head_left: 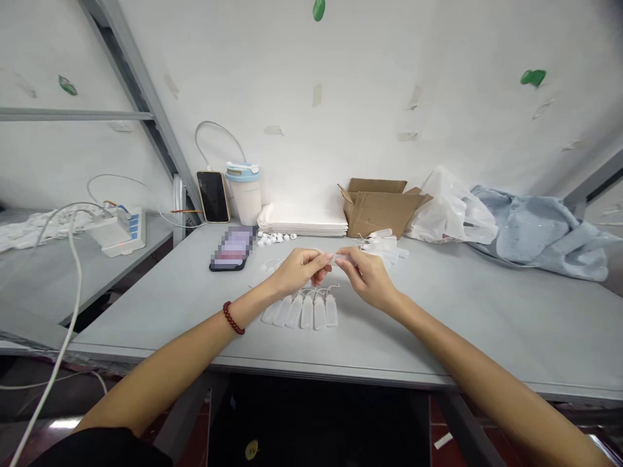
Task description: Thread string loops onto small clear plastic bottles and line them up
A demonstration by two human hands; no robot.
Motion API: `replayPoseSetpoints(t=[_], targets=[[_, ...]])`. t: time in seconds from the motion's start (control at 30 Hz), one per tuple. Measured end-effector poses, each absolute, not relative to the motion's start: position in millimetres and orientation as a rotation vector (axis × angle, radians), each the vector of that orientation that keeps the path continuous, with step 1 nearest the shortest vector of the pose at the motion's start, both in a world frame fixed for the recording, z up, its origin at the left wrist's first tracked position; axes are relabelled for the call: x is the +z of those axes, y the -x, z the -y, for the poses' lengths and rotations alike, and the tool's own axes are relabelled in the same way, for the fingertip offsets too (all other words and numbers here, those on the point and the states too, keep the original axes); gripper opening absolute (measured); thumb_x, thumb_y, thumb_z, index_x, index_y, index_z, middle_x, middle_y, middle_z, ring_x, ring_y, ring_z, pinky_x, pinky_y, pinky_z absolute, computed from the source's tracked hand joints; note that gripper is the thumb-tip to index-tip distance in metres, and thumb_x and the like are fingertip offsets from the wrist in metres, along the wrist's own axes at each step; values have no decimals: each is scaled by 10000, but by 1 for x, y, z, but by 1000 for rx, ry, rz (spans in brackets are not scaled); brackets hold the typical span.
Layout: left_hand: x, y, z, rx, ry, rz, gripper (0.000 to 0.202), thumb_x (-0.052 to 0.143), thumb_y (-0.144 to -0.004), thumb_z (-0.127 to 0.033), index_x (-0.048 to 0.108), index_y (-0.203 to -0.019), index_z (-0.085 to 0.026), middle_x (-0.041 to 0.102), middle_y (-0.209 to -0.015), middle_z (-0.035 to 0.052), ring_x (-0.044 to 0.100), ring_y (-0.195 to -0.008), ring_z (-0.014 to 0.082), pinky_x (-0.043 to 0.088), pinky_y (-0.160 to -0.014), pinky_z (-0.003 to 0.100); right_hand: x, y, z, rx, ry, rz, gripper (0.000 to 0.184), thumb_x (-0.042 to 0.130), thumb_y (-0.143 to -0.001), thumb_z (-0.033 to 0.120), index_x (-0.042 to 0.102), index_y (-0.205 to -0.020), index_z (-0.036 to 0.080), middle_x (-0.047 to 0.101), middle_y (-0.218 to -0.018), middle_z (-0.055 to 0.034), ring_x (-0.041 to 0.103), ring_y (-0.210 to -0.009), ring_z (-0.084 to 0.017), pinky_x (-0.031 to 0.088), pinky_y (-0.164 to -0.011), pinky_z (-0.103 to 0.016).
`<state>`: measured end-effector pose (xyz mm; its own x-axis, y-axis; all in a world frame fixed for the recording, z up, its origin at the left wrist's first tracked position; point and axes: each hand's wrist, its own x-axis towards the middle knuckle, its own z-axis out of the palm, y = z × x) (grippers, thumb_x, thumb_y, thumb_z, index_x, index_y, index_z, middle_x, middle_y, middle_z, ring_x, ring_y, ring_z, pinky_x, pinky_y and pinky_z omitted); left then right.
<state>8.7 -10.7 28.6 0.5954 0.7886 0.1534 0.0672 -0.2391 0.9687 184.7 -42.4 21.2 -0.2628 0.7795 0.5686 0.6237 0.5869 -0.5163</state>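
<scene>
My left hand [299, 270] and my right hand [366, 275] meet above the grey table [487, 324], both pinching one small clear plastic bottle [339, 258] between their fingertips. The left wrist wears a red bead bracelet [233, 318]. Just below the hands lies a row of several small clear bottles [302, 311] with thin tethered caps, side by side. A loose heap of more clear bottles [387, 246] lies behind my right hand, and small white caps [275, 239] are scattered behind my left.
A phone [232, 250] lies flat on the table and another phone [213, 196] leans on the wall beside a white cup [244, 192]. Stacked white sheets [304, 220], an open cardboard box [377, 204], a plastic bag [450, 207] and blue cloth [535, 233] line the back. A power strip [119, 230] lies at left.
</scene>
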Motion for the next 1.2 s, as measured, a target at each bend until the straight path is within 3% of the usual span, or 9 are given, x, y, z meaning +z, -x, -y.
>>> replayPoseSetpoints(t=[0.17, 0.3, 0.37, 0.53, 0.67, 0.83, 0.97, 1.07, 1.2], targets=[[23, -12, 13, 843, -1591, -746, 423, 551, -791, -498, 532, -581, -131, 468, -521, -9, 487, -530, 107, 402, -501, 232, 31, -185, 43, 607, 1169, 1873, 387, 423, -868, 496, 569, -723, 169, 443, -544, 22, 352, -486, -98, 278, -480, -244], [25, -13, 17, 911, -1869, -817, 432, 503, -832, -445, 482, -518, -150, 478, -516, -10, 463, -524, 100, 378, -526, 229, 30, -187, 39, 951, 1168, 1728, 447, 474, -828, 538, 432, -557, 184, 278, -443, 66, 223, -427, -68, 183, -429, -239], [27, -12, 19, 969, -2063, -843, 410, 478, -859, -403, 487, -534, -153, 485, -528, -18, 428, -509, 89, 354, -530, 228, 29, -188, 38, 1149, 1132, 1626, 458, 500, -811, 543, 399, -541, 188, 221, -427, 84, 170, -414, -56, 145, -424, -240], [28, -11, 20, 1005, -2249, -844, 376, 460, -878, -364, 511, -573, -152, 513, -560, -13, 439, -533, 92, 344, -545, 228, 30, -187, 38, 1431, 1074, 1474, 422, 547, -789, 530, 485, -578, 170, 152, -439, 105, 120, -402, -46, 122, -425, -243], [28, -10, 15, 879, -2000, -835, 362, 481, -855, -427, 539, -634, -147, 529, -567, -12, 466, -517, 93, 370, -521, 220, 31, -185, 41, 1101, 1199, 1602, 445, 483, -827, 537, 480, -568, 175, 262, -439, 69, 227, -415, -71, 207, -438, -251], [32, -10, 13, 795, -1732, -781, 400, 506, -827, -472, 537, -621, -130, 519, -546, -8, 496, -494, 89, 399, -497, 213, 23, -183, 45, 295, 1225, 1984, 329, 416, -894, 422, 592, -824, 153, 550, -630, -39, 458, -555, -134, 332, -536, -264], [33, -11, 14, 785, -1692, -773, 463, 499, -820, -505, 498, -547, -131, 486, -505, -18, 478, -459, 77, 394, -486, 210, 16, -182, 45, -113, 1144, 2167, 314, 382, -912, 384, 577, -893, 138, 582, -688, -76, 501, -597, -158, 334, -540, -258], [32, -12, 14, 766, -1682, -756, 491, 514, -805, -517, 477, -502, -132, 448, -462, -29, 455, -449, 72, 386, -497, 212, 18, -183, 45, -118, 1149, 2213, 369, 310, -943, 374, 561, -789, 151, 563, -651, -55, 481, -564, -138, 327, -533, -244], [31, -12, 14, 729, -1549, -739, 481, 575, -759, -517, 471, -487, -134, 401, -450, -43, 435, -458, 73, 359, -487, 216, 26, -183, 46, 119, 1165, 2191, 400, 295, -957, 372, 523, -696, 171, 527, -601, -12, 460, -532, -107, 333, -535, -219]])
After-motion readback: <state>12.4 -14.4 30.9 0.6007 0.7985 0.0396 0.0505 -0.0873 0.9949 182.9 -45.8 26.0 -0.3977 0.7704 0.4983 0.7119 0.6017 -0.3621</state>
